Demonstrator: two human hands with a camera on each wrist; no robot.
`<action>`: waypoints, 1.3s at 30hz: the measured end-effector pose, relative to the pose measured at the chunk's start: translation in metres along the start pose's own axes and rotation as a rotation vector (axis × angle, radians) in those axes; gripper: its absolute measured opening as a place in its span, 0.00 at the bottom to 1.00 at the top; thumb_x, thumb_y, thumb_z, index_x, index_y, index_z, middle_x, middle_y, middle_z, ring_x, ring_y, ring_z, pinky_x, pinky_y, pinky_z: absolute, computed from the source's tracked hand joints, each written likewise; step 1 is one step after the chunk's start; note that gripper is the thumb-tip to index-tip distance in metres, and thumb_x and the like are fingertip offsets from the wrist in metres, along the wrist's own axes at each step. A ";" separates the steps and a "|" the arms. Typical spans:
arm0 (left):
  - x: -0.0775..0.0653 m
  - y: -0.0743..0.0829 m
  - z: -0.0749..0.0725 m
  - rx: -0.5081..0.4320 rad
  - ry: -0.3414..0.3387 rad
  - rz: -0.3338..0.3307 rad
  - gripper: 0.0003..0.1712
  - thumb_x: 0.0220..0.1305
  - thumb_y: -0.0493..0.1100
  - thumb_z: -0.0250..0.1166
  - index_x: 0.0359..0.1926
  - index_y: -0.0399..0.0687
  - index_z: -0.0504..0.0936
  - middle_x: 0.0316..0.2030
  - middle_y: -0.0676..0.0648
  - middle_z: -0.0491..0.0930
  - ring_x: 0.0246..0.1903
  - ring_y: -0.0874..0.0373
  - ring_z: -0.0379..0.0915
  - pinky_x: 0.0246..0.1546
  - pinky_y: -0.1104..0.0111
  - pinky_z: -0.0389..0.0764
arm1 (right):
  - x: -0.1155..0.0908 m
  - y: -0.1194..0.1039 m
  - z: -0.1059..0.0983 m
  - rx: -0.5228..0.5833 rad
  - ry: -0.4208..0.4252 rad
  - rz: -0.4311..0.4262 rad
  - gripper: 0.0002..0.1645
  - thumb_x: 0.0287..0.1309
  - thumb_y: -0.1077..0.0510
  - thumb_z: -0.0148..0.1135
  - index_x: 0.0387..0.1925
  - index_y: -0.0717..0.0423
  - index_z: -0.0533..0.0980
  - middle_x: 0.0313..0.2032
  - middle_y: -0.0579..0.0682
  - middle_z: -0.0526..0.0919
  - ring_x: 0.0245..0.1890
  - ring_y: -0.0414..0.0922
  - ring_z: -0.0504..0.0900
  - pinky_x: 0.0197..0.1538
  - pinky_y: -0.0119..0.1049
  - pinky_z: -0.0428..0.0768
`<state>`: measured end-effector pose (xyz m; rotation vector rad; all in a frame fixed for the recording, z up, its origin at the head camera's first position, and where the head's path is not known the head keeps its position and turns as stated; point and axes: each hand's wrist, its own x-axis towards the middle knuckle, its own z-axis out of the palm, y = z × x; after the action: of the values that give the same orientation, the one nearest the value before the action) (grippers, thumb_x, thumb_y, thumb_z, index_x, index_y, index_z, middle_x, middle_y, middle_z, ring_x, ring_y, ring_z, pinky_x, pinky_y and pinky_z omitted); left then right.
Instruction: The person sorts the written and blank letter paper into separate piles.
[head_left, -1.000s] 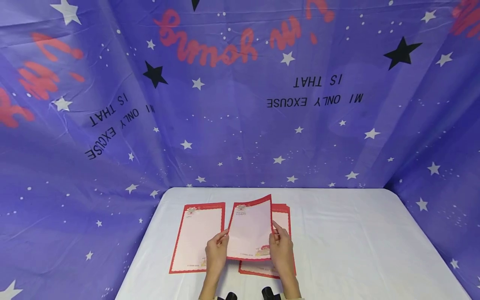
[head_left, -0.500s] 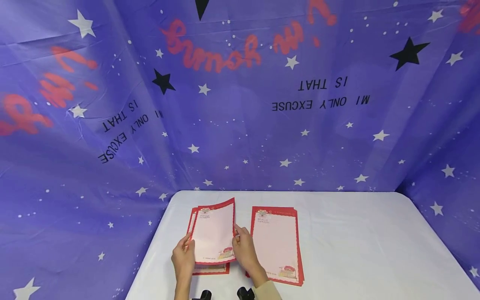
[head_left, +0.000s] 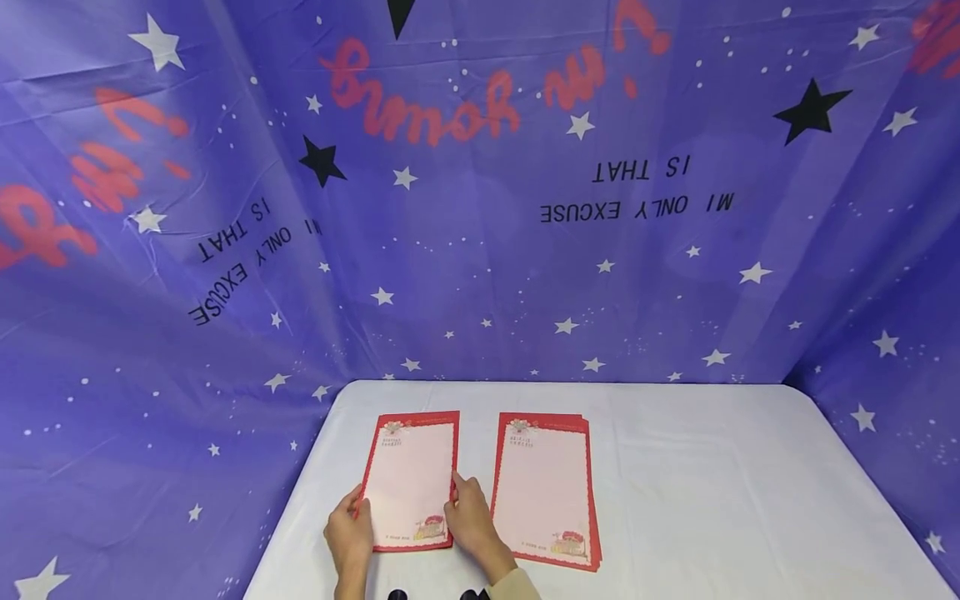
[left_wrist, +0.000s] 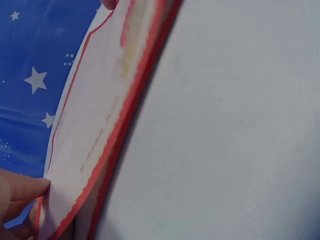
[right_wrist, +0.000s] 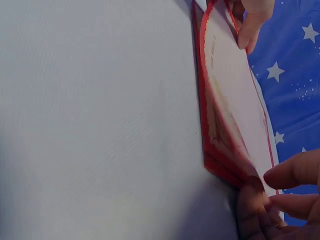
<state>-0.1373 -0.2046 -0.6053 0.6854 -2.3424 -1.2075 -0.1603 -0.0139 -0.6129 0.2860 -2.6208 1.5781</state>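
A pink sheet of paper with a red scalloped border [head_left: 412, 479], small writing and a flower at its top corner, lies over another red-bordered sheet on the left part of the table. My left hand [head_left: 349, 533] pinches its left edge, thumb on top. On the opposite edge, my right hand [head_left: 472, 518] pinches it between thumb and fingers. In the left wrist view the sheet [left_wrist: 82, 110] bows slightly above the red edge of the paper beneath. The right wrist view shows the same sheet [right_wrist: 235, 85] raised a little along its near edge.
To the right lies a stack of similar red-bordered sheets [head_left: 543, 492], its edges slightly uneven. A white cloth covers the table [head_left: 697, 492]. Behind and at both sides hangs a purple curtain with stars and lettering [head_left: 480, 233]. Black camera parts [head_left: 397, 595] show at the bottom edge.
Both hands have carried the sheet left from above the right stack, then lowered it onto the left paper, now nearly lined up. The right stack is uncovered. The head view has shifted slightly.
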 end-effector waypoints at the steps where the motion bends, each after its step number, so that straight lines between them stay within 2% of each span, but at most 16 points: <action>1: 0.001 0.000 0.002 0.004 -0.002 0.002 0.18 0.64 0.28 0.64 0.55 0.27 0.84 0.41 0.30 0.86 0.39 0.38 0.82 0.37 0.57 0.77 | 0.000 0.001 -0.001 -0.020 0.004 0.006 0.31 0.56 0.73 0.62 0.62 0.83 0.72 0.31 0.47 0.68 0.30 0.39 0.64 0.35 0.39 0.72; 3: 0.001 0.000 0.005 0.007 -0.008 0.004 0.17 0.62 0.26 0.65 0.53 0.26 0.84 0.41 0.30 0.86 0.37 0.41 0.82 0.33 0.64 0.75 | 0.001 0.003 -0.003 -0.057 -0.001 0.015 0.31 0.56 0.72 0.62 0.62 0.82 0.72 0.31 0.49 0.68 0.30 0.41 0.65 0.37 0.41 0.73; 4: 0.001 0.000 0.006 0.008 -0.010 0.006 0.17 0.62 0.26 0.65 0.53 0.25 0.84 0.41 0.30 0.86 0.37 0.41 0.82 0.34 0.63 0.76 | 0.001 0.004 -0.004 -0.065 -0.011 0.023 0.31 0.57 0.72 0.62 0.63 0.82 0.71 0.31 0.50 0.69 0.30 0.41 0.65 0.37 0.42 0.73; 7: 0.001 0.001 0.011 0.026 -0.003 0.030 0.18 0.59 0.25 0.66 0.52 0.24 0.84 0.42 0.28 0.84 0.41 0.35 0.81 0.41 0.54 0.78 | 0.002 0.004 -0.008 -0.091 -0.030 0.034 0.32 0.59 0.71 0.62 0.65 0.79 0.71 0.33 0.52 0.71 0.31 0.42 0.66 0.40 0.44 0.75; 10: -0.001 -0.002 0.012 0.066 0.006 0.042 0.18 0.59 0.25 0.66 0.52 0.24 0.84 0.43 0.26 0.79 0.48 0.29 0.76 0.50 0.42 0.73 | 0.001 0.004 -0.008 -0.074 -0.054 0.045 0.33 0.60 0.71 0.62 0.66 0.78 0.70 0.33 0.51 0.71 0.31 0.42 0.67 0.39 0.42 0.75; 14: -0.006 -0.007 0.011 0.114 0.035 0.064 0.18 0.58 0.27 0.67 0.51 0.24 0.83 0.46 0.24 0.77 0.52 0.27 0.71 0.55 0.40 0.68 | -0.006 0.005 -0.010 -0.001 -0.043 0.042 0.31 0.57 0.71 0.61 0.64 0.78 0.72 0.31 0.46 0.69 0.29 0.37 0.66 0.36 0.37 0.73; 17: -0.009 -0.008 0.015 0.111 0.078 0.095 0.19 0.56 0.26 0.68 0.51 0.24 0.82 0.45 0.23 0.75 0.51 0.26 0.68 0.54 0.39 0.66 | -0.011 0.006 -0.022 0.077 0.050 0.056 0.28 0.57 0.72 0.59 0.61 0.74 0.75 0.28 0.43 0.69 0.24 0.32 0.65 0.31 0.32 0.71; 20: -0.009 -0.005 0.021 0.091 0.115 0.122 0.22 0.53 0.24 0.69 0.52 0.26 0.80 0.45 0.23 0.72 0.50 0.26 0.65 0.54 0.40 0.63 | -0.016 0.007 -0.044 0.118 0.208 0.059 0.21 0.59 0.75 0.57 0.55 0.70 0.80 0.25 0.42 0.70 0.22 0.31 0.65 0.28 0.29 0.70; 22: -0.012 0.001 0.026 0.073 0.128 0.137 0.23 0.51 0.23 0.70 0.51 0.28 0.80 0.46 0.25 0.70 0.50 0.28 0.63 0.52 0.40 0.63 | -0.018 0.009 -0.063 0.090 0.324 0.059 0.16 0.61 0.75 0.57 0.49 0.68 0.83 0.25 0.43 0.71 0.23 0.34 0.67 0.29 0.30 0.70; 24: -0.020 0.009 0.031 0.057 0.113 0.153 0.21 0.51 0.23 0.70 0.48 0.30 0.81 0.45 0.28 0.71 0.48 0.32 0.65 0.51 0.44 0.65 | -0.023 0.015 -0.082 0.028 0.432 0.078 0.13 0.60 0.75 0.59 0.44 0.65 0.84 0.29 0.44 0.73 0.29 0.37 0.70 0.34 0.33 0.72; 26: -0.032 0.022 0.038 0.015 0.054 0.171 0.16 0.53 0.24 0.69 0.45 0.32 0.81 0.41 0.34 0.74 0.44 0.39 0.69 0.47 0.50 0.70 | -0.028 0.023 -0.103 -0.039 0.516 0.117 0.13 0.58 0.74 0.60 0.42 0.64 0.85 0.34 0.49 0.76 0.36 0.44 0.73 0.41 0.39 0.74; 28: -0.047 0.036 0.048 -0.039 -0.034 0.182 0.12 0.57 0.25 0.67 0.43 0.35 0.83 0.36 0.42 0.75 0.37 0.50 0.71 0.41 0.61 0.74 | -0.035 0.033 -0.122 -0.086 0.562 0.185 0.15 0.57 0.74 0.61 0.46 0.66 0.85 0.42 0.57 0.77 0.44 0.53 0.75 0.49 0.48 0.73; 30: -0.061 0.052 0.057 -0.117 -0.145 0.180 0.10 0.60 0.25 0.65 0.43 0.34 0.84 0.33 0.47 0.75 0.32 0.59 0.70 0.34 0.69 0.74 | -0.042 0.042 -0.139 -0.119 0.563 0.267 0.19 0.57 0.72 0.62 0.52 0.72 0.82 0.48 0.65 0.75 0.51 0.61 0.72 0.55 0.56 0.71; 32: -0.072 0.066 0.067 -0.165 -0.250 0.175 0.09 0.63 0.27 0.65 0.44 0.34 0.85 0.33 0.49 0.76 0.31 0.64 0.70 0.31 0.74 0.74 | -0.048 0.049 -0.151 -0.142 0.523 0.346 0.25 0.58 0.70 0.62 0.57 0.77 0.77 0.52 0.71 0.71 0.54 0.67 0.69 0.58 0.62 0.68; 36: -0.084 0.085 0.083 -0.197 -0.432 0.151 0.15 0.66 0.33 0.67 0.51 0.28 0.84 0.39 0.45 0.81 0.36 0.61 0.75 0.36 0.73 0.79 | -0.056 0.059 -0.163 -0.140 0.430 0.420 0.29 0.59 0.68 0.60 0.59 0.83 0.72 0.49 0.73 0.74 0.51 0.68 0.73 0.57 0.64 0.71; 39: -0.089 0.089 0.089 -0.191 -0.529 0.099 0.23 0.68 0.38 0.67 0.55 0.22 0.80 0.45 0.39 0.84 0.40 0.53 0.80 0.39 0.68 0.82 | -0.058 0.062 -0.162 -0.122 0.387 0.429 0.28 0.58 0.69 0.59 0.58 0.84 0.73 0.46 0.71 0.76 0.49 0.67 0.77 0.56 0.63 0.74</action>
<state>-0.1382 -0.0508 -0.5913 0.1933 -2.5767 -1.7010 -0.1215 0.1644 -0.5993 -0.5671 -2.5513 1.3806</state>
